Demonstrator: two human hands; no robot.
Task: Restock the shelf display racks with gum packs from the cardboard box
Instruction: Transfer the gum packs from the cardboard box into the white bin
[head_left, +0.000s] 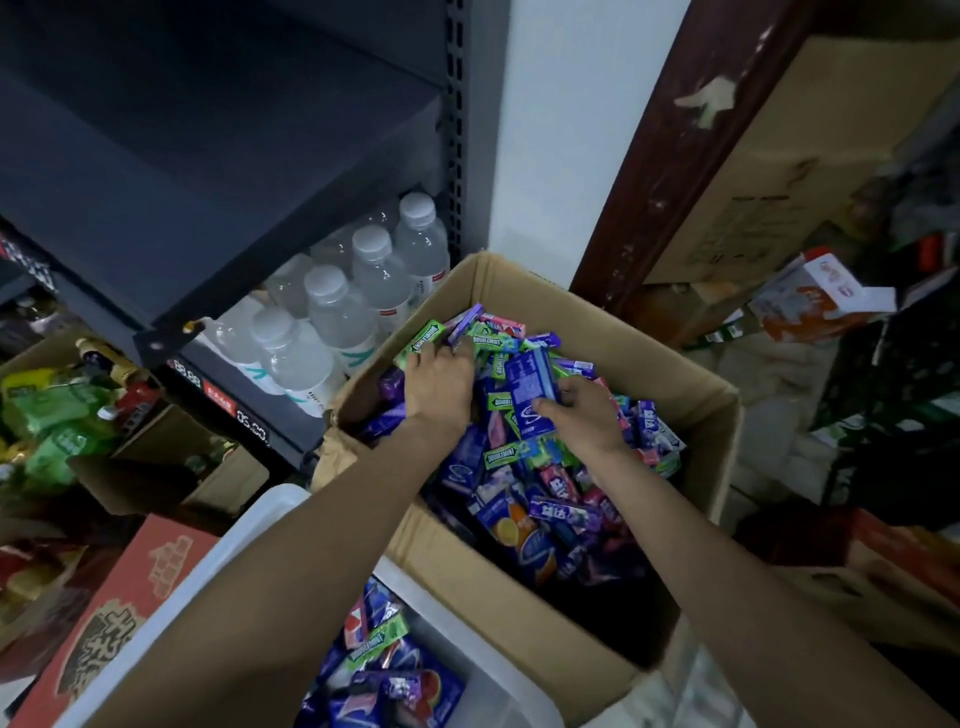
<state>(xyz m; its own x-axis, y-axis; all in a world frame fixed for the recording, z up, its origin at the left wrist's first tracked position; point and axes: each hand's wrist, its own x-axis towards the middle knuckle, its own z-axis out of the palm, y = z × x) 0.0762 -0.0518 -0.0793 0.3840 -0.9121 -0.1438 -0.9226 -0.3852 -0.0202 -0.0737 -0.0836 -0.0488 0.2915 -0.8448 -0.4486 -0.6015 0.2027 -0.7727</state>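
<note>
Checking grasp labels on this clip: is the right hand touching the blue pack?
Touching. The head view shows the right hand with its thumb across the front of the blue pack and fingers curled behind it, over the box.

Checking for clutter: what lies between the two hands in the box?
Head view: loose green gum packs between left hand and right hand, inside brown cardboard box.

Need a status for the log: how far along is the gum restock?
Done: nothing can be confirmed, as no display rack is in view. In hand: the right hand grips a blue gum pack, and the left hand sorts among green packs. Left: the cardboard box remains heaped with packs, and more lie in the white bin, so most of the job looks outstanding.
</note>
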